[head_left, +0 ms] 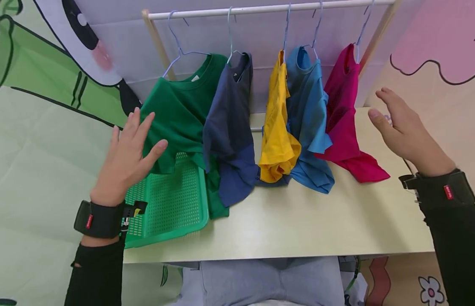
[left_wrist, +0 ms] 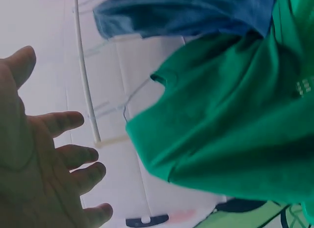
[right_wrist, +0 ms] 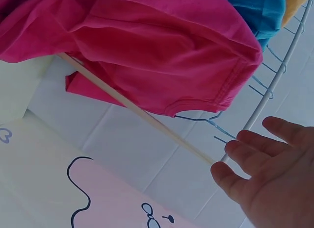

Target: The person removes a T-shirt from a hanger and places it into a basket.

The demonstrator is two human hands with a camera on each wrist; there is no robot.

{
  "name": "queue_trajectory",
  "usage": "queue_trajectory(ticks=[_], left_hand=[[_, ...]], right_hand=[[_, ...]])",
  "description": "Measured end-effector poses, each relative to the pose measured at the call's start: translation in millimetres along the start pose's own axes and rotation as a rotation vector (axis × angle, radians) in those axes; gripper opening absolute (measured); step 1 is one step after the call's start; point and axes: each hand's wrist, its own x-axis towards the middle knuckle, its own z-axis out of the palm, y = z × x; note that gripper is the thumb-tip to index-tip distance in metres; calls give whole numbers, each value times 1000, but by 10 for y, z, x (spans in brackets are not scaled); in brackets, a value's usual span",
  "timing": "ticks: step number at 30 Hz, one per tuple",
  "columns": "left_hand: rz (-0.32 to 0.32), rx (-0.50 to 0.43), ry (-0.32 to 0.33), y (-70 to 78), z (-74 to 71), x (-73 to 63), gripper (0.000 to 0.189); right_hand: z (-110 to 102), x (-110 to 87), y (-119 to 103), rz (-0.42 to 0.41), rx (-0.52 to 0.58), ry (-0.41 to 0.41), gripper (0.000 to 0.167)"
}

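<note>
My left hand (head_left: 126, 159), fingers spread, is raised over the left side of the table, beside the green T-shirt (head_left: 180, 106) and above the green plastic basket (head_left: 172, 204). The green shirt hangs on a wire hanger (head_left: 178, 46), one shoulder of which is bare, and its hem drapes into the basket. To the right, my right hand (head_left: 409, 131) is held up with fingers extended, apart from the magenta shirt (head_left: 342, 106). Between them hang a dark blue shirt (head_left: 233, 127), a yellow shirt (head_left: 279, 131) and a light blue shirt (head_left: 308, 110). Neither hand holds anything.
A rack with a white rail (head_left: 260, 9) and wooden side posts (head_left: 379, 36) stands at the back of the pale table (head_left: 298, 225). Cartoon-printed cloth (head_left: 42, 170) covers the surroundings. The person's legs (head_left: 260, 282) are below the front edge.
</note>
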Motion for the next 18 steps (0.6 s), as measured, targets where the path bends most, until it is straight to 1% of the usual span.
queue_trajectory(ticks=[2, 4, 5, 7, 9, 10, 12, 14, 16, 17, 18], left_hand=[[25, -19, 1, 79, 43, 25, 83], [65, -46, 22, 172, 103, 43, 82], [94, -64, 43, 224, 142, 57, 82], [165, -110, 92, 362, 230, 96, 81], [248, -151, 141, 548, 324, 154, 82], [290, -173, 159, 658, 367, 188, 83], [359, -220, 166, 899, 447, 252, 83], [419, -266, 153, 1149, 525, 304, 82], [468, -306, 130, 1389, 604, 337, 82], [490, -323, 116, 1498, 650, 347, 82], [513, -336, 103, 1600, 700, 354, 82]], right_hand=[[-22, 61, -16, 3, 4, 9, 66], [-43, 152, -33, 11, 19, 36, 66], [-55, 218, -41, 20, 36, 51, 65], [-86, 393, -51, 68, 95, 73, 63], [-109, 619, -46, 131, 197, 110, 60], [-123, 739, -38, 170, 270, 129, 57], [-144, 972, -19, 250, 487, 175, 49], [-163, 1178, -2, 315, 724, 232, 37], [-200, 1337, 18, 392, 963, 268, 25], [-223, 1403, 27, 436, 1061, 274, 21], [-251, 1459, 37, 487, 1123, 259, 18]])
